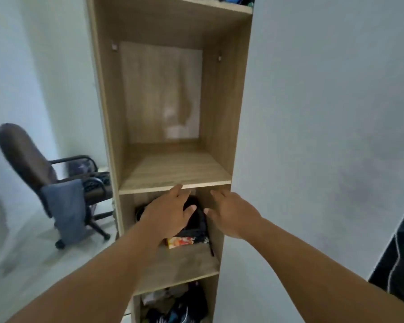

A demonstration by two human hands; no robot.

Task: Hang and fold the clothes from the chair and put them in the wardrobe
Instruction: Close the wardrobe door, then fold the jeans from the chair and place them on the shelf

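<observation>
Tall open-front wardrobe (219, 113) in light wood-grain laminate, matte, square-edged shelves. Both hands reach into the compartment under the middle shelf's front edge. Left hand (167, 212): fingers straight, spread, resting on or just over a black fabric item (197, 223), contact unclear. Right hand (231, 212): fingers relaxed, apart, holding nothing, just beside the same black item. A bright printed piece (181, 241) lies under it near the shelf's front edge. Lowest compartment holds mixed crumpled clothes (173, 304), cut off. Brown padded office chair (33, 164) stands well left, grey-blue garment (67, 210) draped over its front armrest, blurred patterned cloth (79, 167) on the seat.
</observation>
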